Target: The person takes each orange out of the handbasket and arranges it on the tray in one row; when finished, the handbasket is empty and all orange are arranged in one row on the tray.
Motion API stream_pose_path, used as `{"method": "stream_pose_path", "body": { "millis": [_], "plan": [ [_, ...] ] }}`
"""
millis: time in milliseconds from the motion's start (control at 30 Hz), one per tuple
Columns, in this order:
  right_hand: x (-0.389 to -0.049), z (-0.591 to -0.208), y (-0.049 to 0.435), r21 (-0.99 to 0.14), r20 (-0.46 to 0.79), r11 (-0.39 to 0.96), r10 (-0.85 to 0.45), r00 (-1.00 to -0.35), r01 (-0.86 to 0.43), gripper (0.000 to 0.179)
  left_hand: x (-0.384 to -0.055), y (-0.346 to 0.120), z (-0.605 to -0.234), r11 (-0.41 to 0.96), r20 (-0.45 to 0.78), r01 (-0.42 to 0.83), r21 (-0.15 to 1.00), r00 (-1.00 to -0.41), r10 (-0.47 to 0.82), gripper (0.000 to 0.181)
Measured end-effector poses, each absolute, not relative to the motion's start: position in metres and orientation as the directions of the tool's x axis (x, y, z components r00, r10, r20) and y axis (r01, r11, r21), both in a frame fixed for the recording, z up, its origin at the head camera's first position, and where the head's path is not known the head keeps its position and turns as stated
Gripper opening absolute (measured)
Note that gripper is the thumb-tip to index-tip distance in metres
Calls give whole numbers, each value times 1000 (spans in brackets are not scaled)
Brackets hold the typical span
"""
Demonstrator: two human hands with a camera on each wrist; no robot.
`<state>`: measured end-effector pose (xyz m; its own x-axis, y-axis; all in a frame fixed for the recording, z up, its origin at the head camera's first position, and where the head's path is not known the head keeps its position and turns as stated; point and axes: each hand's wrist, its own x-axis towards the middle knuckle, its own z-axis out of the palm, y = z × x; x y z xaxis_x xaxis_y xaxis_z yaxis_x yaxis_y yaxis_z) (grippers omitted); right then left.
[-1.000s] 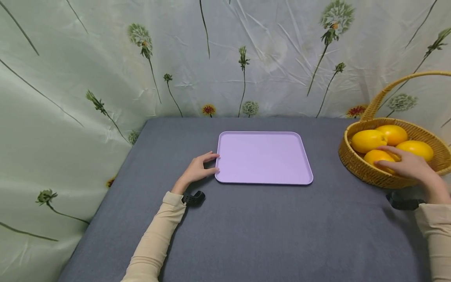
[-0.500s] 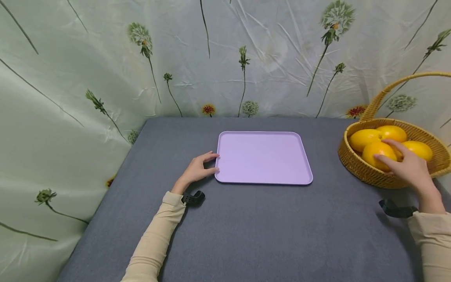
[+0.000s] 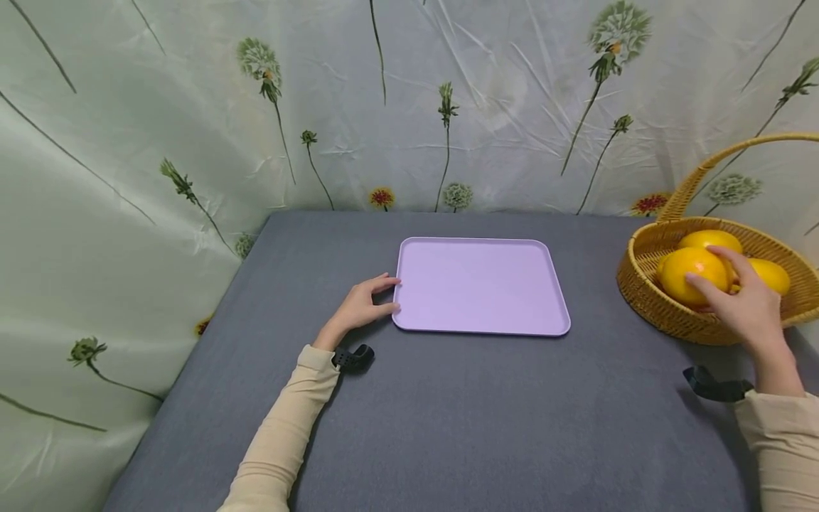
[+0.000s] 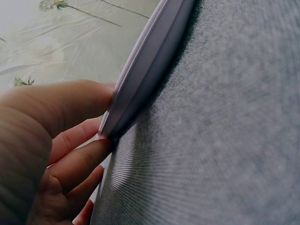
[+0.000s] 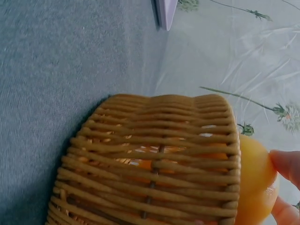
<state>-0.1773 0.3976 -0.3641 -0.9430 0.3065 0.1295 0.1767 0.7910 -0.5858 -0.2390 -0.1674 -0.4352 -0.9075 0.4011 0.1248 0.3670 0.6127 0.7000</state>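
Note:
In the head view, my left hand (image 3: 360, 304) touches the left rim of a lilac rectangular tray (image 3: 480, 286). Thumb and fingertips rest apart along that rim; the left wrist view shows them against the tray's edge (image 4: 150, 61). On the right, my right hand (image 3: 750, 302) pinches a yellow-orange lemon (image 3: 693, 274) between thumb and fingers, over the near side of a wicker basket (image 3: 672, 321). The right wrist view shows this lemon (image 5: 255, 180) standing above the basket's rim, two fingertips on it. Other lemons (image 3: 712, 240) lie in the basket, partly hidden by the held one and my hand.
The basket's tall arched handle (image 3: 697, 174) rises at the back and runs out of frame. Grey cloth (image 3: 499, 412) covers the table. A flower-printed curtain (image 3: 358, 135) hangs along its back and left sides.
My right hand has taken hold of a lemon and raised it slightly. Another lemon at the basket's left has shifted behind it, baring the basket's inside there. My left hand stays at the tray.

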Motion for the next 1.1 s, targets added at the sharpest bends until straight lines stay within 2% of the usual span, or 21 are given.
{"method": "stream_pose_path", "body": {
  "millis": [300,467,700,933,1100],
  "plan": [
    [-169,-350,372,-621,206,770,338,-918,144,64,-238,-167,-433,608,119,364,705,-907,405,53],
    [-172,-352,367,-689,281,720,374,-884,86,57,-238,-167,-434,611,124,367,701,-907,402,53],
    [-175,-351,347,-763,295,645,409,-864,45,54,-238,-167,-434,610,115,359,707,-908,402,53],
    [-182,-350,324,-842,291,535,338,-895,-72,56,-238,-167,-433,611,118,362,703,-908,402,53],
    [-188,-352,305,-817,332,565,300,-894,-114,55,-237,-167,-432,610,129,373,699,-905,405,52]
  ]
}}
